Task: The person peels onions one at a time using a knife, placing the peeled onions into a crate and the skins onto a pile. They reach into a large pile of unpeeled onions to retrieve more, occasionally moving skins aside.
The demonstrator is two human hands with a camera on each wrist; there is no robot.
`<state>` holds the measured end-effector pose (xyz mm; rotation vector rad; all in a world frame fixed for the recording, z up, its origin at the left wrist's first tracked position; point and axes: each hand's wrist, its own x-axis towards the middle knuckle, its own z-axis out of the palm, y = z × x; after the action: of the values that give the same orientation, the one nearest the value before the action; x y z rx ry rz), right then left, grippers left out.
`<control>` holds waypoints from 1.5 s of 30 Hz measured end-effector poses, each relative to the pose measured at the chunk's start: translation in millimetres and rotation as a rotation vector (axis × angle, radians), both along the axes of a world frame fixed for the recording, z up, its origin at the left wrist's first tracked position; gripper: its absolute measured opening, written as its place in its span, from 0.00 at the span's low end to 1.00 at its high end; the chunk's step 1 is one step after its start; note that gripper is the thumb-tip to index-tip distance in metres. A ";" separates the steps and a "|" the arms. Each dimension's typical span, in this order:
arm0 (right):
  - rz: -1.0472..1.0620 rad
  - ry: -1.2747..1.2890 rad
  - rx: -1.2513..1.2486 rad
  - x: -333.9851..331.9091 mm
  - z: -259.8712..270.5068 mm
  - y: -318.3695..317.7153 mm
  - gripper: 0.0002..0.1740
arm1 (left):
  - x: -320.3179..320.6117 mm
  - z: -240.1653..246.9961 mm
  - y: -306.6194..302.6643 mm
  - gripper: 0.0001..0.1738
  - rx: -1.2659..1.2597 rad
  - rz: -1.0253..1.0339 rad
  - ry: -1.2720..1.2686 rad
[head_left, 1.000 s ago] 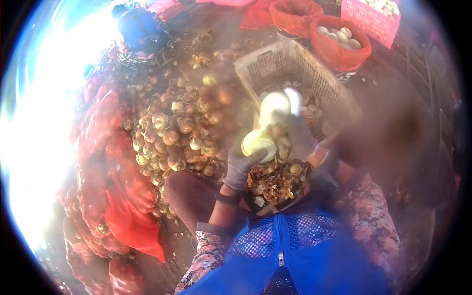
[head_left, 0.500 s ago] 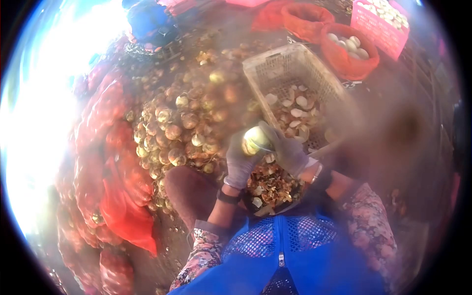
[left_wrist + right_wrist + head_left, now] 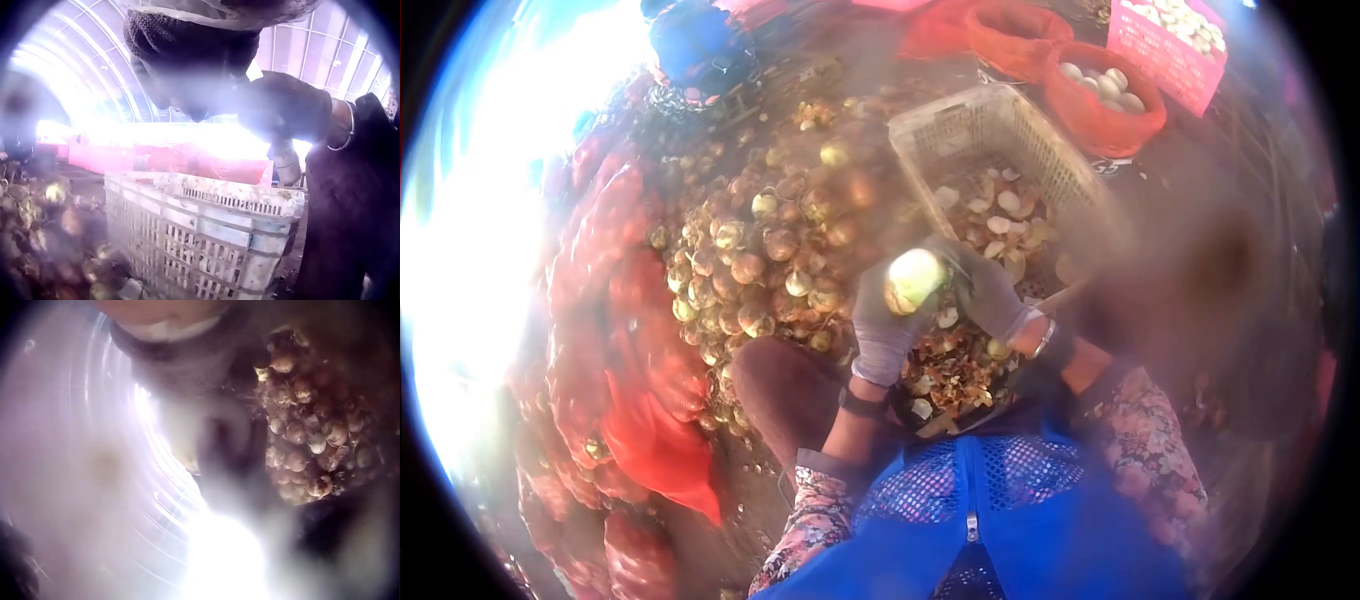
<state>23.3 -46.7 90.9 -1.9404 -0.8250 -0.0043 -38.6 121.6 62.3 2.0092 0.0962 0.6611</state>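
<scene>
A pale, partly peeled onion is held over my lap. My gloved left hand grips it from the left and below. From the other side, my gloved right hand has its bent fingers against the onion; their tips are hidden behind it. I cannot tell whether the right hand also holds a tool. In the left wrist view, my right hand appears dark above the crate, a bracelet on its wrist. Brown onion skins lie in a container below both hands.
Ahead stands a slatted plastic crate with pale onion pieces inside. Unpeeled onions are heaped to the left, beside red mesh sacks. Red-lined tubs and a pink box stand beyond. Another person in blue is far left.
One second ago a second pale onion was at my right hand above the crate; now only one remains between the hands. The right hand has drawn back and down against it.
</scene>
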 end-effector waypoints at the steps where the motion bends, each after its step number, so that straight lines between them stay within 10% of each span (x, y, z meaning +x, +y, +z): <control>1: -0.006 -0.078 -0.017 -2.3 -2.3 1.6 0.31 | -0.9 1.6 0.2 0.38 -0.018 0.040 0.060; 17: -0.040 -0.056 -0.048 14.4 -45.9 19.4 0.31 | -3.0 14.7 -5.5 0.37 0.316 -0.036 -0.134; 26: 0.050 0.768 -0.095 -1.7 68.1 2.4 0.29 | -3.5 14.1 -1.9 0.41 -0.073 -0.194 -0.136; 33: -0.031 -0.223 0.050 -1.8 -12.4 11.7 0.33 | 7.3 -1.1 4.7 0.45 0.180 -0.022 -0.148; 45: -0.065 0.365 -0.042 -1.9 -19.4 23.4 0.32 | 0.4 0.9 1.2 0.40 0.452 0.017 -0.172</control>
<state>21.4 -23.3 71.5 -1.9286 -0.5227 0.3208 -38.2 122.8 63.2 2.3706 -0.1523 0.9265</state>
